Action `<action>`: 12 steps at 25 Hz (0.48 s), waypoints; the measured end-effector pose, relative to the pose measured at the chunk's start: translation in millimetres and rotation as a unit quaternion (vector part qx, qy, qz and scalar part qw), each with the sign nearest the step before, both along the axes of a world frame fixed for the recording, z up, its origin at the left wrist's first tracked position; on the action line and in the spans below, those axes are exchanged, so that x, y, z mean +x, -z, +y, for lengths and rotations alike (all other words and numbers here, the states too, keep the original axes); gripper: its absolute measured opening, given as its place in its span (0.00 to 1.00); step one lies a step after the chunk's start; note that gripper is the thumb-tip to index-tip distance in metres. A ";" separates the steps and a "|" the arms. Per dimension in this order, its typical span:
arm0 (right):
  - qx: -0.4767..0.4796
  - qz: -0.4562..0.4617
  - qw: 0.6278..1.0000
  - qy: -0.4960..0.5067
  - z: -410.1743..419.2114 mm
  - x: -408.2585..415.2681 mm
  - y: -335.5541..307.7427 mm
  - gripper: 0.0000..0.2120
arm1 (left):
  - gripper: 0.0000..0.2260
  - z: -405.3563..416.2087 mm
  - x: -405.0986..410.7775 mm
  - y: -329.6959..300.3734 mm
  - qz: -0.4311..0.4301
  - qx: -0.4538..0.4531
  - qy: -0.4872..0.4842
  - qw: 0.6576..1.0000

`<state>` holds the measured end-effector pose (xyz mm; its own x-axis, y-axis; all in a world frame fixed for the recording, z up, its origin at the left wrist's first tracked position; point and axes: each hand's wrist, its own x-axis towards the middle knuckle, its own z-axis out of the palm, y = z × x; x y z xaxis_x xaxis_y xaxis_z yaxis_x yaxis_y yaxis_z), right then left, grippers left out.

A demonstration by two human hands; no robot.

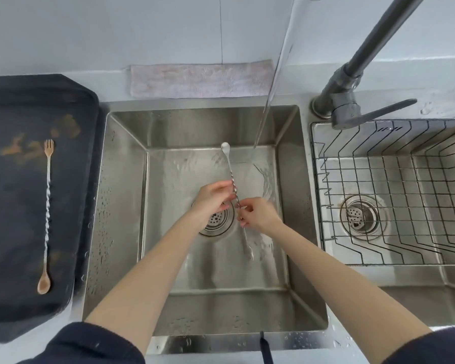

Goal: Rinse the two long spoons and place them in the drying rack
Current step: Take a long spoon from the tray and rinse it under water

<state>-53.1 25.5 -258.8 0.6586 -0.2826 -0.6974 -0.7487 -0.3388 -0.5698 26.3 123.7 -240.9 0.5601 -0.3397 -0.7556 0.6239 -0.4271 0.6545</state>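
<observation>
A long twisted silver spoon [229, 165] with a white bowl at its far end and a small fork at its near end is held over the steel sink [121, 206]. My left hand [213, 197] pinches its shaft near the middle. Just below, my right hand [259, 215] grips the same shaft. A stream of water [271, 93] falls from the tap just right of the spoon's bowl. A second long spoon [47, 214], soiled brown at both ends, lies on the black tray [11, 285] at the left. The wire drying rack [394, 185] sits in the right basin.
A grey faucet [352, 101] with its lever stands between the two basins. A folded pale cloth [200, 80] lies behind the sink. The tray bears brown smears. Round drains sit in both basins. Water droplets dot the counter.
</observation>
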 end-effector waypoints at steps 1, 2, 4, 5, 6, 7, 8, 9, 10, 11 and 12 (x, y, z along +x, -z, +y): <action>0.003 0.014 1.000 0.004 1.0 -1.8 5.7 0.11 | 0.13 -0.1 -2.8 6.0 0.006 0.014 0.020 1.000; 0.004 0.027 1.000 0.013 2.2 -3.8 11.4 0.10 | 0.14 -0.5 -5.8 12.7 0.015 0.026 0.038 0.999; -0.006 0.044 0.999 0.024 4.2 -7.2 23.3 0.11 | 0.13 -1.2 -12.4 23.2 0.025 0.045 0.072 0.996; -0.009 0.052 0.998 0.023 5.2 -8.2 27.4 0.10 | 0.13 -1.2 -14.8 27.4 0.023 0.055 0.087 0.994; -0.012 0.058 0.998 0.020 5.5 -9.6 30.3 0.10 | 0.13 -1.0 -16.8 31.2 0.022 0.063 0.096 0.993; -0.015 0.063 0.998 0.018 5.4 -10.7 32.1 0.11 | 0.13 -1.3 -18.2 33.2 0.021 0.067 0.098 0.993; -0.015 0.065 0.998 0.017 4.9 -12.0 33.2 0.11 | 0.13 -1.5 -18.9 34.8 0.022 0.069 0.100 0.992; -0.013 0.067 0.998 0.015 4.6 -13.2 35.0 0.11 | 0.13 -1.5 -19.5 36.0 0.023 0.072 0.106 0.992; -0.012 0.068 0.998 0.012 4.7 -14.0 36.4 0.11 | 0.13 -1.7 -20.0 37.1 0.025 0.078 0.115 0.990; -0.011 0.069 0.997 0.008 4.5 -14.4 37.1 0.11 | 0.14 -2.2 -20.8 39.3 0.022 0.087 0.126 0.988; -0.010 0.072 0.997 0.005 4.4 -14.7 37.9 0.12 | 0.14 -2.9 -22.0 41.3 0.016 0.097 0.137 0.986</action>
